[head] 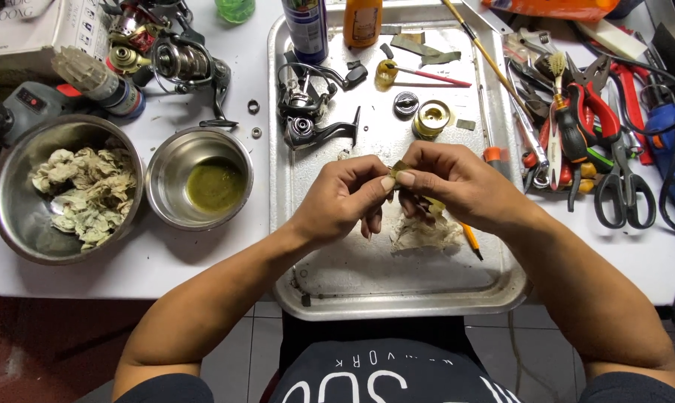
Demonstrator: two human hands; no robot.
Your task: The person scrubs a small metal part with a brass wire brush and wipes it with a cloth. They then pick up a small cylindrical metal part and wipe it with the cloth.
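While both hands (397,186) pinch a small part (399,169); tray (367,287) below.

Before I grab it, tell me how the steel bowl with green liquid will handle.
The steel bowl probably slides easily: smooth metal on a smooth white table. The green liquid looks shallow but would likely slosh if tilted. Its rounded walls suggest it may rock when pushed at the rim.

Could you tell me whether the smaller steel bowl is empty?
No, the smaller bowl holds a pool of greenish liquid at its bottom.
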